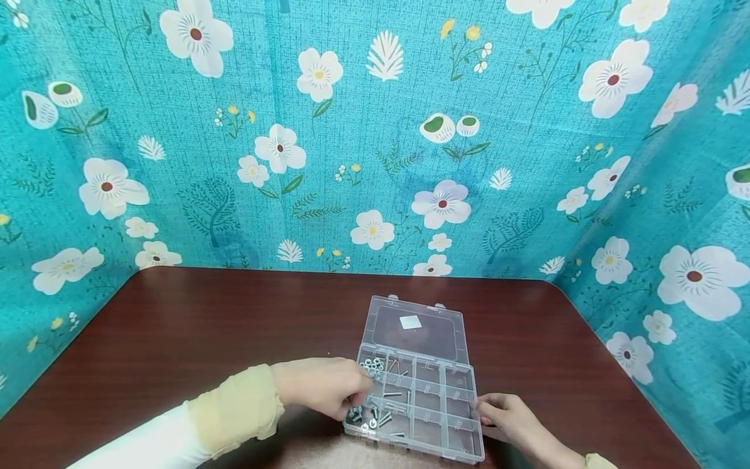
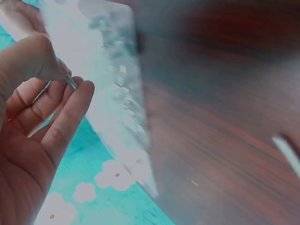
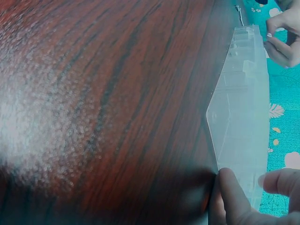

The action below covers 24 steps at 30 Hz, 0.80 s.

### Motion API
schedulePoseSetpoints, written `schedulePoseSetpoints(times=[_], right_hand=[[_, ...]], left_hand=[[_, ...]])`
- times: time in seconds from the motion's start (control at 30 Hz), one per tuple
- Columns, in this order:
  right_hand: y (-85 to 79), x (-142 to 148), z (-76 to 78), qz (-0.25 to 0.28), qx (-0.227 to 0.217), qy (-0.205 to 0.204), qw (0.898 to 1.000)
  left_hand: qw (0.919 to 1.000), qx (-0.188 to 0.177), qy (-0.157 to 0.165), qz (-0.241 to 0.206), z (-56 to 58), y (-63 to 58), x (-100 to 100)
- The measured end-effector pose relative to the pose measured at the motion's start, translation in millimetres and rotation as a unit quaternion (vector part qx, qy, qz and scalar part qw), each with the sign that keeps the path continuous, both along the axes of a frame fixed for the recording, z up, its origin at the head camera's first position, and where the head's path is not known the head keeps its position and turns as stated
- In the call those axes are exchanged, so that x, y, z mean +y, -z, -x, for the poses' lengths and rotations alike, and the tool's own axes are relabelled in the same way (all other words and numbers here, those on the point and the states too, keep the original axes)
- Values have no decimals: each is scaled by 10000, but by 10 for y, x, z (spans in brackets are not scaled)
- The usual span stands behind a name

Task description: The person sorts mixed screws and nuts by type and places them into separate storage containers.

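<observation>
A clear plastic compartment box (image 1: 428, 413) lies with its lid (image 1: 418, 332) folded back on the table. Between thumb and fingertips, my left hand (image 1: 325, 385) pinches a small metal screw (image 2: 71, 82) above the box's left compartments. Most of that screw is hidden by the fingers. Nuts (image 1: 372, 365) sit in the far-left compartment, with several screws (image 1: 385, 418) in compartments nearby. At the box's right edge, my right hand (image 1: 508, 420) grips the side wall, its thumb and fingers on either side of the wall in the right wrist view.
The dark wooden table (image 1: 222, 312) extends around the box. A blue flowered cloth (image 1: 351, 163) hangs behind and beside it. A slim pale object (image 2: 287, 152), too blurred to name, shows at the edge of the left wrist view.
</observation>
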State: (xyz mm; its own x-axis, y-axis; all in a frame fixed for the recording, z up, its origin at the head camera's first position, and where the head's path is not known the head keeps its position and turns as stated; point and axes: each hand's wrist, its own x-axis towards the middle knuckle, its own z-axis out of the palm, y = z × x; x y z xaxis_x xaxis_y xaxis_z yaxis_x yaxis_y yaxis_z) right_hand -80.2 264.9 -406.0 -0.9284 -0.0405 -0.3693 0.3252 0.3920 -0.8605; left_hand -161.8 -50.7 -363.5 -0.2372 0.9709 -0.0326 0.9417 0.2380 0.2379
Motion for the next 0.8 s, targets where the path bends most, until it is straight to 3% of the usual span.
schedulePoseSetpoints(times=[0.2, 0.37, 0.53, 0.8], right_hand=[[5, -1, -6, 75, 22, -2, 10000], [1, -15, 1, 45, -6, 108, 9999], [-11, -21, 0, -14, -29, 118, 9999], [3, -21, 9, -92, -75, 198, 9997]], left_hand=[[9985, 39, 513, -170, -33, -39, 255], [9964, 158, 809, -209, -54, -1, 407], [9956, 100, 903, -219, -85, 14, 502], [9956, 417, 834, 15, -117, 19, 538]])
